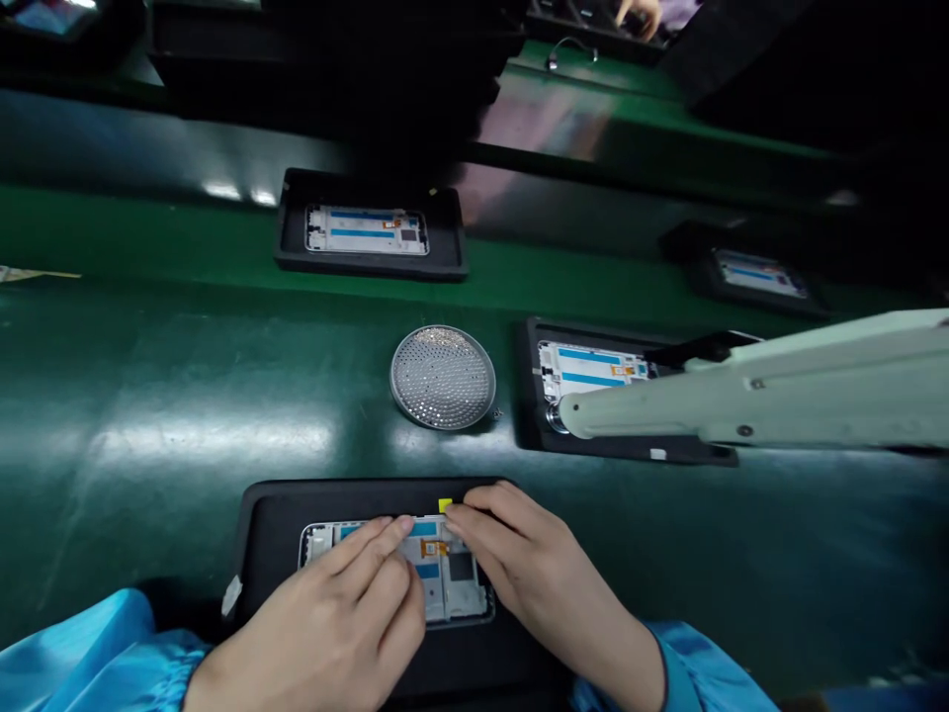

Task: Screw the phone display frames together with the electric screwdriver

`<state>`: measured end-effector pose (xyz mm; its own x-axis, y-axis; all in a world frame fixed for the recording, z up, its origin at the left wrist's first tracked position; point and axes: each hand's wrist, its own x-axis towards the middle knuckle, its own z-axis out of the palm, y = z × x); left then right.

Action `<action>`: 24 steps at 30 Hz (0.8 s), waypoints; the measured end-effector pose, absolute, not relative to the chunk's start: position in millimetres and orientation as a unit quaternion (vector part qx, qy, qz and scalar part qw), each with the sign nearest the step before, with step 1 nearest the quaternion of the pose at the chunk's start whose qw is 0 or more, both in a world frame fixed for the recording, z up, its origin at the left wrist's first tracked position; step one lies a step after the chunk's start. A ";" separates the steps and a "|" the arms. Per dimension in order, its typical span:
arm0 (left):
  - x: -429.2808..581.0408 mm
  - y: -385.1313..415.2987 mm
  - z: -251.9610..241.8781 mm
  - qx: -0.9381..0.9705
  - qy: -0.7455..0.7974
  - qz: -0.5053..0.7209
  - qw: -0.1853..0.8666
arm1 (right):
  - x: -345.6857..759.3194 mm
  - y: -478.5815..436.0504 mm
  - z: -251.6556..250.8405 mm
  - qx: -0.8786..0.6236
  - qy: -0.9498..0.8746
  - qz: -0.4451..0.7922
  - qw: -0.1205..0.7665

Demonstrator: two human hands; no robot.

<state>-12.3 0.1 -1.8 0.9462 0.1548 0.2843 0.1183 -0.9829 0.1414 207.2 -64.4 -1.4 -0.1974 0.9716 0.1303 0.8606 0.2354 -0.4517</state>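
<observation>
A phone mid-frame [461, 596] with blue strips and an orange flex cable [434, 548] lies in a black foam tray [278, 499] in front of me. Across its left part rests my left hand [333, 623], index and middle fingers stretched toward the frame's far edge, the other fingers bent. My right hand [526, 554] reaches in from the right, its fingertips drawn together at the far edge beside a small yellow tab [445, 504]. Whatever those fingertips pinch is too small to make out. Both thumbs are largely hidden.
Beyond the tray stands a round perforated metal dish [443, 378]. To its right, a pale green lamp arm [778, 386] crosses over another tray [530, 425] with a phone frame. More trays sit farther back, one left [289, 252] and one right [697, 277]. A co-worker's hand [642, 15] shows at the top.
</observation>
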 end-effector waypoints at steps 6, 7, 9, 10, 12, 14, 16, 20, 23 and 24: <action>-11.1 2.3 0.1 0.985 0.076 0.144 0.061 | 214.8 -58.8 -2.2 -0.595 -0.762 0.186 0.176; -11.1 2.3 -0.2 0.985 0.076 0.145 0.061 | 215.3 -57.5 -2.4 -0.602 -0.756 0.192 0.174; -11.2 1.6 -1.8 0.984 0.075 0.148 0.060 | 215.6 -55.1 -3.1 -0.613 -0.740 0.210 0.180; -11.4 1.1 -3.1 0.984 0.075 0.149 0.058 | 215.6 -53.8 -3.7 -0.616 -0.734 0.217 0.185; -11.9 0.6 -6.2 0.985 0.073 0.149 0.050 | 215.4 -51.3 -4.7 -0.619 -0.727 0.220 0.198; -13.2 1.6 -8.6 0.984 0.071 0.155 0.047 | 215.4 -49.5 -5.2 -0.622 -0.720 0.214 0.220; -15.6 4.0 -8.9 0.981 0.070 0.173 0.059 | 216.7 -50.6 -4.6 -0.617 -0.711 0.217 0.257; -23.3 6.6 -1.1 0.968 0.064 0.228 0.087 | 226.5 -62.2 -2.2 -0.689 -0.567 0.152 0.425; -28.1 4.6 7.6 0.962 0.051 0.253 0.092 | 238.2 -66.3 -0.8 -0.702 -0.400 0.075 0.584; -28.8 5.0 10.0 0.961 0.048 0.258 0.088 | 241.5 -64.0 -0.2 -0.685 -0.381 0.077 0.617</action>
